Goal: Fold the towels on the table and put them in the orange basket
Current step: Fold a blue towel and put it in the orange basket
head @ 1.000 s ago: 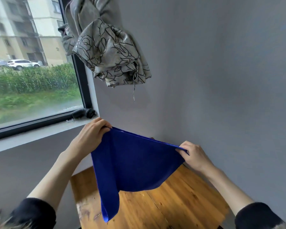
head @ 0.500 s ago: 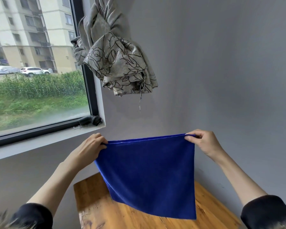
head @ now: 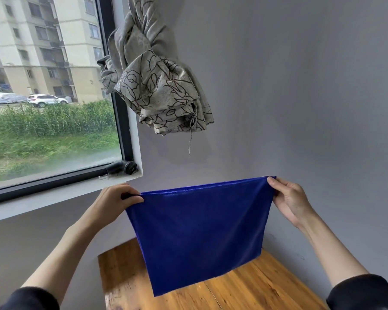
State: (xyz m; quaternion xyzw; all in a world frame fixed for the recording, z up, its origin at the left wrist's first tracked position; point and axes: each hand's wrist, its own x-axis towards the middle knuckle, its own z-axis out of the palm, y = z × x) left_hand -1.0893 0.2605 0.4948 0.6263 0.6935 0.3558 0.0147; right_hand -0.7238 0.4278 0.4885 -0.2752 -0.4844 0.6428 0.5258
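left hand (head: 114,201) pinches the top-left corner of 1 blue towel (head: 199,231) | towel hangs spread in the air above the wooden table (head: 267,285), top edge taut, no fold visible yet | right hand (head: 289,200) pinches the top-right corner | progress: early; folding and basketing remain; orange basket not in view

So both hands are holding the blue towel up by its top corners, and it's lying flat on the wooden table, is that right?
Not quite. Both hands, left and right, do pinch the blue towel by its top corners, but it hangs in the air above the wooden table, not flat on it. The head view shows this.
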